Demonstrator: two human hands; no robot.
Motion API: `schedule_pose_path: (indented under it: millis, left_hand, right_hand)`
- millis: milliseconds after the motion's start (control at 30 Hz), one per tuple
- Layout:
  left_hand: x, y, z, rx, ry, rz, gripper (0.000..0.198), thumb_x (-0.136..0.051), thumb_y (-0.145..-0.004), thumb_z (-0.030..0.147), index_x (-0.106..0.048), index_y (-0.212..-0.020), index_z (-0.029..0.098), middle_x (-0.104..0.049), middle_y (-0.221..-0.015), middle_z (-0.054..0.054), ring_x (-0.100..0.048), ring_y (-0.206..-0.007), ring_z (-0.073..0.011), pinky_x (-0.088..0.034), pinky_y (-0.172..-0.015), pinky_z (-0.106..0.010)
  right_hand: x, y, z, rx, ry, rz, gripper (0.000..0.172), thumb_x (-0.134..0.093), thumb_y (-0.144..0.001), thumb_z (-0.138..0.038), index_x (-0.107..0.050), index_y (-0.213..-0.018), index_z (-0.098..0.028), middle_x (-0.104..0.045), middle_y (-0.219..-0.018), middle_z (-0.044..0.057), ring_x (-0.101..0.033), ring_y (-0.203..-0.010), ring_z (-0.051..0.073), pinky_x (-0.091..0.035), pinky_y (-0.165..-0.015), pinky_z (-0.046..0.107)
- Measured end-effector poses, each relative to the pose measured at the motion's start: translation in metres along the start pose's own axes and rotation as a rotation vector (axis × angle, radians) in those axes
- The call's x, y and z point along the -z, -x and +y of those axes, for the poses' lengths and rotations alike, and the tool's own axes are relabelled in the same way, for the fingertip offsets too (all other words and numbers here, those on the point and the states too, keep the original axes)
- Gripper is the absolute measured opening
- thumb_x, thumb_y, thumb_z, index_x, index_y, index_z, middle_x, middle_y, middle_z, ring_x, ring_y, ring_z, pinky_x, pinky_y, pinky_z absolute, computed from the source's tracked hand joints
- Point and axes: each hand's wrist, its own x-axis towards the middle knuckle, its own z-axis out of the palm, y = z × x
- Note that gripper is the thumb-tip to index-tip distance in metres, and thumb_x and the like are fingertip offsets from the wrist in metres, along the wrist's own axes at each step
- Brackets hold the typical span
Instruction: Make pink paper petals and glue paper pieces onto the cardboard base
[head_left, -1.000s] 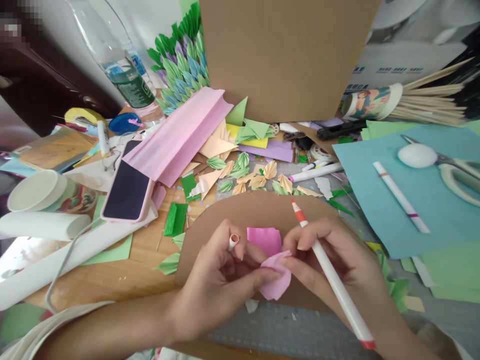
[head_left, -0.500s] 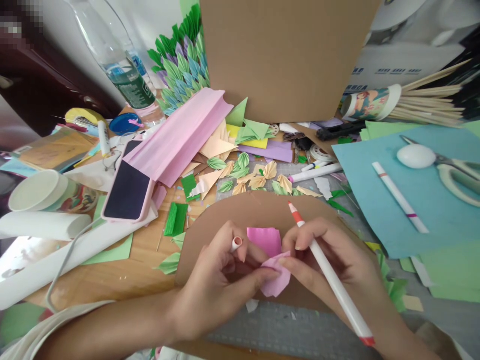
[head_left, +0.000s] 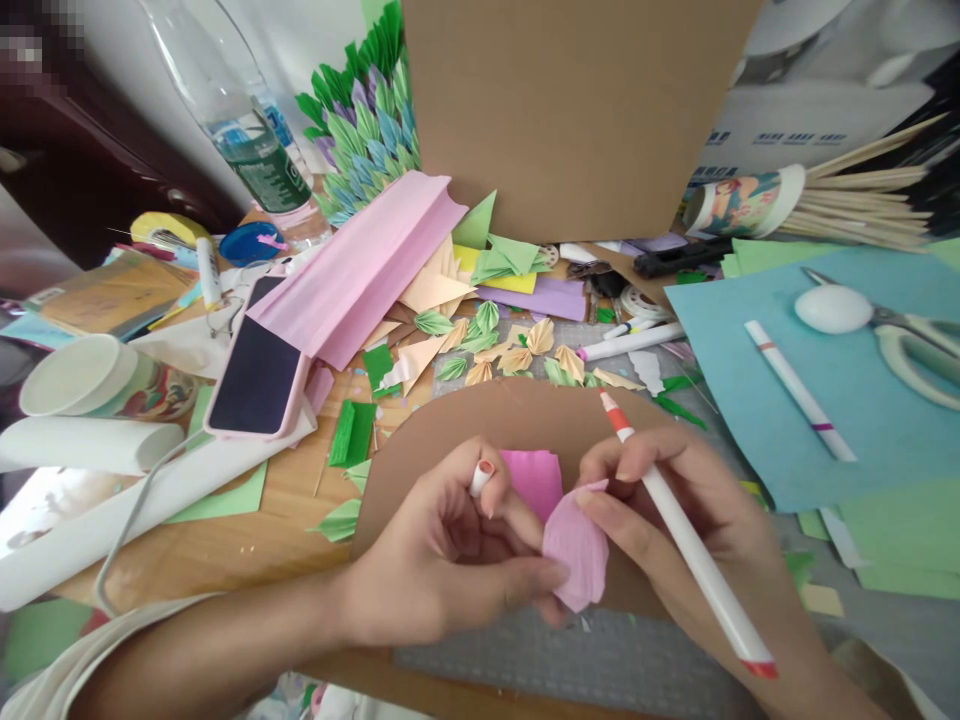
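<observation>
Between my two hands I pinch a small pale pink paper petal (head_left: 581, 555), upright over the brown cardboard (head_left: 450, 430); call it the centre of the clock. My left hand (head_left: 454, 550), at nine o'clock, grips its lower left edge, thumb in front, with a white pen cap (head_left: 481, 480) tucked at the fingers. My right hand (head_left: 694, 530), at three o'clock, nips the upper edge between thumb and finger while also holding a red-and-white marker (head_left: 694, 550), its uncapped tip aimed at eleven. Just beyond the petal at eleven, a bright pink paper piece (head_left: 536, 480) lies on the cardboard. Folded paper leaves (head_left: 540, 338) are scattered at twelve. At ten sits the phone (head_left: 259, 375); at two, scissors (head_left: 919, 365) rest on a blue sheet (head_left: 731, 360).
</observation>
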Motion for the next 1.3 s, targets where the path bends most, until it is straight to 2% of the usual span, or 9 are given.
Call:
schedule_pose_path:
  millis: [267, 400, 467, 533, 600, 733, 867, 1000, 1300]
  left_hand:
    - [-0.003, 0.005, 0.002, -0.039, -0.164, -0.052, 0.036, -0.061, -0.089, 0.01, -0.027, -0.087, 0.024, -0.063, -0.077, 0.002, -0.062, -0.056, -0.0072, -0.052, -0.056, -0.018]
    - [-0.003, 0.013, -0.003, -0.384, -0.745, 0.078, 0.028, -0.058, -0.089, 0.024, -0.032, -0.078, 0.023, -0.053, -0.061, 0.002, -0.047, -0.051, -0.0104, -0.037, -0.049, -0.023]
    - [0.0, 0.015, -0.006, -0.564, -1.082, -0.204, 0.028, -0.055, -0.089, 0.023, -0.034, -0.07, 0.022, -0.05, -0.054, 0.003, -0.041, -0.045, -0.0111, -0.033, -0.045, -0.027]
    - [0.004, 0.016, -0.009, -0.582, -1.334, -0.417, 0.027, -0.051, -0.09, 0.02, -0.038, -0.066, 0.023, -0.053, -0.053, 0.001, -0.041, -0.043, -0.0132, -0.034, -0.042, -0.029]
    - [0.005, 0.017, -0.012, -0.543, -1.482, -0.504, 0.023, -0.049, -0.09, 0.018, -0.047, -0.068, 0.023, -0.063, -0.061, -0.003, -0.049, -0.049, -0.0158, -0.043, -0.045, -0.03]
    - [0.001, 0.019, -0.02, -0.61, -1.652, -0.576, 0.022, -0.045, -0.091, 0.008, -0.065, -0.088, 0.016, -0.075, -0.092, -0.008, -0.064, -0.079, -0.018, -0.056, -0.078, -0.031]
    - [-0.005, 0.023, -0.028, -0.709, -1.786, -0.416, 0.026, -0.043, -0.097, 0.01, -0.068, -0.101, 0.011, -0.074, -0.107, -0.009, -0.064, -0.102, -0.0194, -0.051, -0.099, -0.034]
    - [-0.007, 0.027, -0.034, -0.657, -1.879, -0.236, 0.023, -0.05, -0.096, 0.019, -0.069, -0.103, 0.008, -0.073, -0.11, -0.013, -0.065, -0.103, -0.0254, -0.053, -0.098, -0.04]
    - [-0.004, 0.03, -0.045, -0.66, -1.946, -0.158, 0.023, -0.052, -0.093, 0.021, -0.07, -0.1, 0.008, -0.073, -0.102, -0.012, -0.062, -0.101, -0.0278, -0.05, -0.099, -0.051]
  right_hand:
    - [0.0, 0.001, -0.003, 0.04, 0.039, 0.03, 0.019, -0.07, -0.084, -0.023, -0.052, -0.085, -0.028, -0.061, -0.08, -0.005, -0.061, -0.064, 0.008, -0.052, -0.056, 0.014]
    - [0.006, -0.007, 0.001, 0.057, 0.085, 0.075, 0.018, -0.071, -0.083, -0.024, -0.053, -0.084, -0.028, -0.063, -0.08, -0.003, -0.063, -0.066, 0.01, -0.055, -0.058, 0.019]
    - [0.007, -0.011, 0.004, 0.059, 0.11, 0.063, 0.018, -0.071, -0.083, -0.023, -0.053, -0.083, -0.027, -0.064, -0.079, -0.002, -0.064, -0.066, 0.012, -0.055, -0.057, 0.02]
    - [0.007, -0.015, 0.008, 0.057, 0.124, 0.027, 0.018, -0.071, -0.083, -0.023, -0.053, -0.082, -0.027, -0.065, -0.079, -0.002, -0.065, -0.068, 0.012, -0.055, -0.058, 0.021]
    - [0.004, -0.018, 0.011, 0.037, 0.122, -0.029, 0.019, -0.071, -0.082, -0.023, -0.053, -0.08, -0.025, -0.064, -0.079, -0.002, -0.064, -0.068, 0.011, -0.054, -0.059, 0.02]
    - [-0.001, -0.018, 0.018, -0.023, 0.128, -0.13, 0.019, -0.069, -0.084, -0.025, -0.051, -0.078, -0.023, -0.06, -0.077, -0.004, -0.06, -0.068, 0.009, -0.052, -0.059, 0.018]
    - [0.0, -0.015, 0.023, -0.072, 0.268, -0.144, 0.017, -0.066, -0.087, -0.029, -0.052, -0.081, -0.023, -0.06, -0.081, -0.001, -0.061, -0.075, 0.013, -0.052, -0.063, 0.022]
    - [0.003, -0.015, 0.024, -0.083, 0.348, -0.162, 0.015, -0.064, -0.088, -0.031, -0.053, -0.082, -0.024, -0.06, -0.081, -0.001, -0.06, -0.077, 0.014, -0.052, -0.066, 0.024]
    - [0.001, -0.015, 0.022, -0.07, 0.43, -0.164, 0.012, -0.061, -0.09, -0.03, -0.054, -0.082, -0.025, -0.064, -0.083, -0.001, -0.061, -0.073, 0.013, -0.05, -0.059, 0.021]
